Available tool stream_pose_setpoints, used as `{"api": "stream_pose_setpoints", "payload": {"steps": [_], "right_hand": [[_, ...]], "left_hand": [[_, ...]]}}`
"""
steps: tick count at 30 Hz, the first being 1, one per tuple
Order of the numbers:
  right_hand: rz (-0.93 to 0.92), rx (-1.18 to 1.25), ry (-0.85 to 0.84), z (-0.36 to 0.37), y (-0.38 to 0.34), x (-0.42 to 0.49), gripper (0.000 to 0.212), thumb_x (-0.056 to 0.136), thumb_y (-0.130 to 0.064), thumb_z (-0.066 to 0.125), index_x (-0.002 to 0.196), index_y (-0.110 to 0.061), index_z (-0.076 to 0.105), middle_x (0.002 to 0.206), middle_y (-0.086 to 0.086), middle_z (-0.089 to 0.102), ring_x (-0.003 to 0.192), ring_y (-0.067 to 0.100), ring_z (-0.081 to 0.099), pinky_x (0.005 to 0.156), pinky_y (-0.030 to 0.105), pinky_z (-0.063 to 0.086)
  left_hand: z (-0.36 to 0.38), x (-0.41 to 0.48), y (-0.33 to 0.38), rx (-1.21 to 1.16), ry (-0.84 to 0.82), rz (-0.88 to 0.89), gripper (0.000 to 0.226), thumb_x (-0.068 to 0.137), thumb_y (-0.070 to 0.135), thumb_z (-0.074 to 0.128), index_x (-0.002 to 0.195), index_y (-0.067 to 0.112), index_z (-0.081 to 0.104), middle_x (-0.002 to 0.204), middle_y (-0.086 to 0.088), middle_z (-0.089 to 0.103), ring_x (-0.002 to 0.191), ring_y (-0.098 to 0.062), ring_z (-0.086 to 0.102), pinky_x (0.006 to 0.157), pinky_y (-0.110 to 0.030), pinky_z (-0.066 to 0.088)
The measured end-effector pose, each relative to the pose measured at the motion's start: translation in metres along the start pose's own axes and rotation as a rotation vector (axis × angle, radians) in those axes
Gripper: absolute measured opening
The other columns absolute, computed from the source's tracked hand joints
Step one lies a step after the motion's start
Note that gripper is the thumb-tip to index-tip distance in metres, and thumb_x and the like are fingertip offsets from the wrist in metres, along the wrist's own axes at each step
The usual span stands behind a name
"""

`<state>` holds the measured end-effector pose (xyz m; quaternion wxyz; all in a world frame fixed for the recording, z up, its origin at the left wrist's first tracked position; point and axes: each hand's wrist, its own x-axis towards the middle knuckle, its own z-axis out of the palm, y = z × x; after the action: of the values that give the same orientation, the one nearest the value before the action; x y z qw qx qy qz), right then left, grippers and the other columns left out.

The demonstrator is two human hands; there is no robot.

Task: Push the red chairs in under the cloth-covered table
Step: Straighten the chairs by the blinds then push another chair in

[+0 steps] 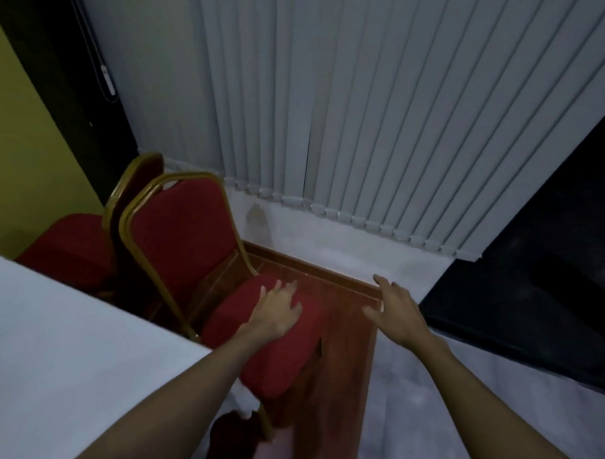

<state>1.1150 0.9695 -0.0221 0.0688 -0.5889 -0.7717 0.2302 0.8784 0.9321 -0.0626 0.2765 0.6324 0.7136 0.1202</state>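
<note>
A red padded chair (184, 233) with a gold metal frame stands beside the white cloth-covered table (58, 341) at the lower left, its seat turned toward me. My left hand (280, 310) lies flat on the chair's seat, fingers spread. My right hand (396, 312) hovers open over the wooden floor to the right of the seat, touching nothing. A second red chair (72, 247) sits behind the first one, partly hidden by its backrest and by the table edge.
Grey vertical blinds (376, 123) cover the wall ahead, above a pale low wall section. A yellow-green wall (16, 136) is at left. A large dark object (536, 289) stands at right. Reddish wooden floor (334, 382) runs between chair and a pale cloth at lower right.
</note>
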Motion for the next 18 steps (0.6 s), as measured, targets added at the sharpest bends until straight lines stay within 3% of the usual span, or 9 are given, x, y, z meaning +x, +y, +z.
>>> {"api": "stream_pose_setpoints", "payload": {"steps": [2,5,18], "right_hand": [[0.006,-0.004,-0.018,-0.010,0.019,0.044,0.074,0.090,-0.039,0.056,0.151,-0.016,0.022,0.153,0.011,0.036,0.142,0.033,0.028,0.113,0.045,0.030],[-0.045,0.001,-0.040,-0.027,0.045,0.111,0.075,0.090,-0.041,0.055,0.152,-0.019,0.019,0.158,0.007,0.029,0.146,0.031,0.021,0.116,0.047,0.026],[-0.387,-0.087,-0.232,-0.090,0.046,0.372,0.073,0.088,-0.036,0.057,0.150,-0.017,0.025,0.150,0.008,0.043,0.133,0.030,0.044,0.105,0.039,0.040]], "left_hand": [[0.001,0.036,0.006,-0.001,-0.012,-0.025,0.059,0.095,0.027,0.042,0.150,0.013,0.024,0.151,-0.020,0.037,0.146,-0.032,0.023,0.122,-0.048,0.006],[0.002,0.091,0.019,-0.018,0.011,-0.090,0.060,0.095,0.027,0.041,0.150,0.013,0.023,0.152,-0.020,0.035,0.147,-0.032,0.018,0.122,-0.049,0.005],[-0.043,0.277,0.050,-0.119,0.237,-0.338,0.060,0.098,0.025,0.039,0.150,0.005,0.017,0.162,-0.011,0.005,0.150,-0.025,-0.005,0.122,-0.047,0.001]]}}
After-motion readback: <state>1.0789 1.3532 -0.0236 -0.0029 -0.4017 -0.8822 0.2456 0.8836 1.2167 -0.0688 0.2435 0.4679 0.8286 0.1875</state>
